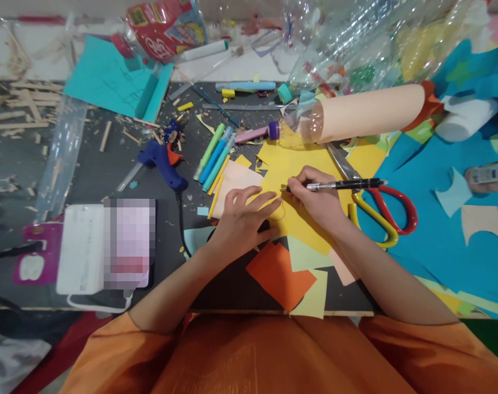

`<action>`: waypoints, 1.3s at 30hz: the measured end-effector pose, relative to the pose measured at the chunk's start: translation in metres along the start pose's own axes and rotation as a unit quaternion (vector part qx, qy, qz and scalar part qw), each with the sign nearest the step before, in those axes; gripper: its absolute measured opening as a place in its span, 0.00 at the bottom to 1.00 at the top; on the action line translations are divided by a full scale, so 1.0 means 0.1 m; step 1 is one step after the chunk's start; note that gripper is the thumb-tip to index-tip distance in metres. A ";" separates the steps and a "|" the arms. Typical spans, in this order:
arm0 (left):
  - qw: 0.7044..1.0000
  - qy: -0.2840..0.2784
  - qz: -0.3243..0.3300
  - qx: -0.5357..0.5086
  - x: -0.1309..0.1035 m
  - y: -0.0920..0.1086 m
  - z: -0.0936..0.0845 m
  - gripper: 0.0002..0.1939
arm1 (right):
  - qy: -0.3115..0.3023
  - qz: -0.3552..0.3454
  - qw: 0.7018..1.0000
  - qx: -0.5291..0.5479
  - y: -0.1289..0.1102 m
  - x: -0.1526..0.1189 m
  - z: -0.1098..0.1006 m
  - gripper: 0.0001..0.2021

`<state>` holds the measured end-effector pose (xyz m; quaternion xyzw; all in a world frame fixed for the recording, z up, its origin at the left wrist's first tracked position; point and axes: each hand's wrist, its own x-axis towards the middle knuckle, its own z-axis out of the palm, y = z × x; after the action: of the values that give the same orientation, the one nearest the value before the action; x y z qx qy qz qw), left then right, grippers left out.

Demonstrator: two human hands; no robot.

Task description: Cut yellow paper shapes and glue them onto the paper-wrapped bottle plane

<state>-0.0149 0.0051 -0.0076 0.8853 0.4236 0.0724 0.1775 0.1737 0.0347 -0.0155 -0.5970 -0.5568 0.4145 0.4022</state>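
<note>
On dark table (pixel 224 293), mid-front: yellow paper (pixel 297 216), prob. light, floppy, easily creased; best pinned flat nr edge. L hand (pixel 241 224) fingers spread over its L side, gripping nothing; R hand (pixel 319 201) pinches black pen (pixel 347 184) nr tip. Scissors (pixel 411 213) beside.

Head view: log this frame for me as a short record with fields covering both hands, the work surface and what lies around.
Left hand: fingers spread over yellow paper
Right hand: holding black pen, tip at the yellow paper
Right side: scissors, beside the right hand
Left side: three markers, blue glue gun
Beyond: paper-wrapped bottle, lying down
Nearest edge: orange paper
</note>
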 end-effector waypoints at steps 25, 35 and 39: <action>1.000 0.013 0.014 0.007 0.00 -0.01 0.02 0.24 | 0.002 0.001 1.000 0.006 -0.04 0.01 -0.02 0.16; 0.999 0.026 0.017 0.008 0.01 -0.02 0.01 0.24 | -0.006 -0.007 1.000 0.020 -0.05 0.00 -0.02 0.15; 0.999 0.030 0.020 0.005 0.01 -0.01 0.01 0.24 | -0.027 -0.005 0.999 0.024 -0.06 0.01 -0.03 0.14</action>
<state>-0.0152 0.0063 -0.0092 0.8920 0.4111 0.1006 0.1586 0.1743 0.0357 -0.0091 -0.5732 -0.5600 0.4419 0.4032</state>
